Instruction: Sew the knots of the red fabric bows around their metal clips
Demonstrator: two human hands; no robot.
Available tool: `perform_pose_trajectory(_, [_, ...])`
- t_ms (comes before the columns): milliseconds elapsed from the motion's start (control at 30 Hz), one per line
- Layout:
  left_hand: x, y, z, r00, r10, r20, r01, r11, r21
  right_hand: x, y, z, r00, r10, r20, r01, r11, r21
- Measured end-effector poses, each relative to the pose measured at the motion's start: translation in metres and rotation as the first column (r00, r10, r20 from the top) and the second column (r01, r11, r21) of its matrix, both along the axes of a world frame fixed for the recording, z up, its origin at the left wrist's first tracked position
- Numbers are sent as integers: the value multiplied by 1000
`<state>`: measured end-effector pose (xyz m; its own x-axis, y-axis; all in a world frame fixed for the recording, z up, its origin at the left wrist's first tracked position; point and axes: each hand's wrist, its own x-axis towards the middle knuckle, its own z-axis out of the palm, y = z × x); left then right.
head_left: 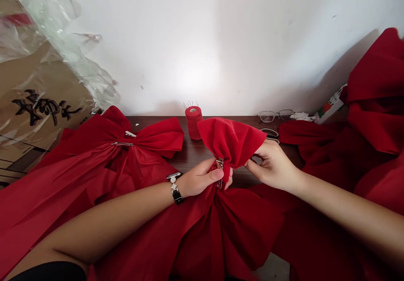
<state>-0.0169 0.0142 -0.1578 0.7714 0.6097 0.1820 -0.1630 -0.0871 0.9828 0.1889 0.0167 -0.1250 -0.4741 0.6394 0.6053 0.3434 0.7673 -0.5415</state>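
A large red fabric bow [232, 140] is held up on its side in front of me. My left hand [206, 176] grips its gathered middle, thumb pressed beside a metal hair clip [220, 172] fixed there. At the bow's upper loop, my right hand [273, 163] has its fingers closed by the lower right edge; the fingertips are partly hidden behind the fabric, and whether they pinch the cloth or something small such as a needle cannot be made out. The bow's other loop and tails hang below my hands.
Left of me lies another red bow [151, 138] with a metal clip. A red thread spool [193, 123] holding several needles stands by the wall. Glasses [277, 115] and scissors [271, 134] lie behind my right hand. More red fabric [375, 104] is piled right; a cardboard box [41, 91] stands left.
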Motion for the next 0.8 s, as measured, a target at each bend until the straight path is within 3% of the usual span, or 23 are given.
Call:
perform_pose_trajectory(233, [0,0,-3,1000,17,25,-18,999,41,-3,-10,-7,991,-128,36,122,983,140])
perform_pose_trajectory(433, [-1,-2,-2,995,95,-18,-93,993,72,-7,-16,0,992,-122,24,111,957,268])
perform_pose_trajectory(600, [-1,-2,-2,991,114,-63,-110,991,71,-7,-16,0,991,-129,20,121,965,233])
perform_pose_trajectory(800, [-1,1,1,997,16,-81,-9,996,83,-7,-9,-4,998,-43,-43,47,995,88])
